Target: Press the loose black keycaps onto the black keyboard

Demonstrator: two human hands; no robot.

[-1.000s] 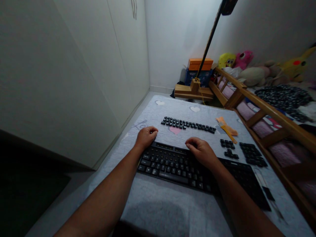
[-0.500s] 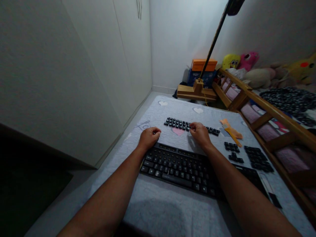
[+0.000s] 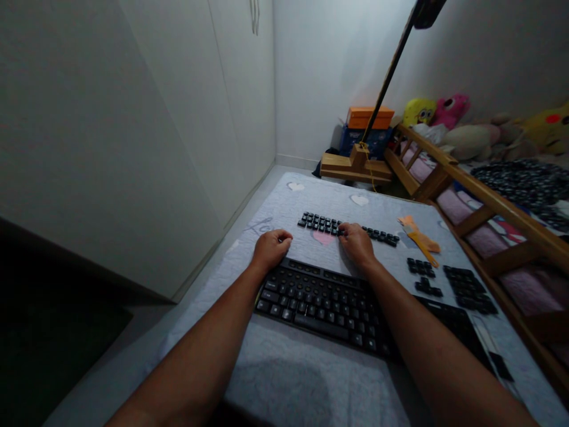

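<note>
A black keyboard point(image 3: 329, 308) lies across the bed in front of me; several keys are off its upper rows, while the lower rows carry keycaps. Beyond it, loose black keycaps point(image 3: 319, 223) are lined up in rows on the sheet. My right hand point(image 3: 355, 242) is down at the middle of those rows, thumb and fingers pinched; what is between them is hidden. My left hand point(image 3: 272, 246) rests by the keyboard's far left corner, its fingers curled together. Whether it holds anything cannot be made out.
To the right lie more keycap groups point(image 3: 469, 289), an orange cloth point(image 3: 427, 242) and a yellow-handled brush point(image 3: 422, 248). A wooden bed rail point(image 3: 480, 198) runs along the right side, a white wardrobe point(image 3: 191, 118) along the left. A wooden stand point(image 3: 355, 163) with a dark pole is past the far edge.
My right hand has come down slightly onto the keycap rows. The left hand stays by the keyboard corner, and the view has shifted a little.
</note>
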